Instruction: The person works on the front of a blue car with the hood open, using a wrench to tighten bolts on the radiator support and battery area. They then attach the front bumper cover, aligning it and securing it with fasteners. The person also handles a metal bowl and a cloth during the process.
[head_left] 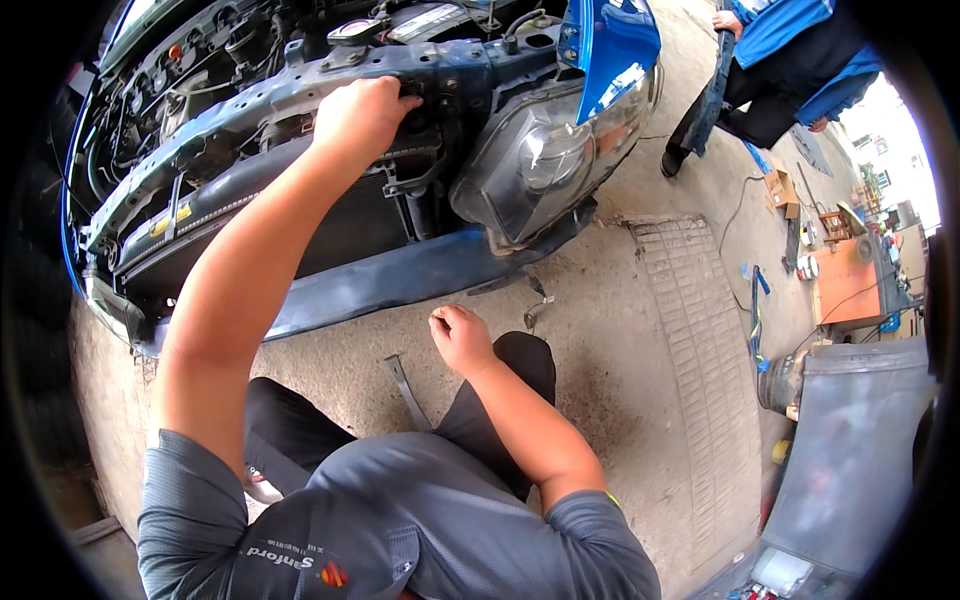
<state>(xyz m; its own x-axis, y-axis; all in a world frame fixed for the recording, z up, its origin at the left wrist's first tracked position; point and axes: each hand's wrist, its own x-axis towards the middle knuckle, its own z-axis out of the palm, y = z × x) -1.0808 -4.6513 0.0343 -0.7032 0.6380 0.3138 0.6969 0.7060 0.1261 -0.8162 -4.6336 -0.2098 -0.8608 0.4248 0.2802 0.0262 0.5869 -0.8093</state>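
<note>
In front of me is a car with its front bumper cover off, the dark radiator (340, 225) and blue-grey upper crossbar (270, 85) exposed. My left hand (362, 118) is closed at the crossbar, beside the headlight (545, 160). Its fingertips point down behind the bar, so whatever they grip is hidden. Lower down, my right hand (463, 341) hovers over my knee, just below the dark bumper beam (390, 275) and apart from it. Its fingers are curled in a pinch; anything between them is too small to name.
A flat metal strip (407, 392) lies on the concrete between my legs. A connector with a short wire (538, 303) hangs below the headlight. A floor grate (695, 350) runs along the right. Another person (780, 80) stands at the upper right, holding a long dark part (712, 100).
</note>
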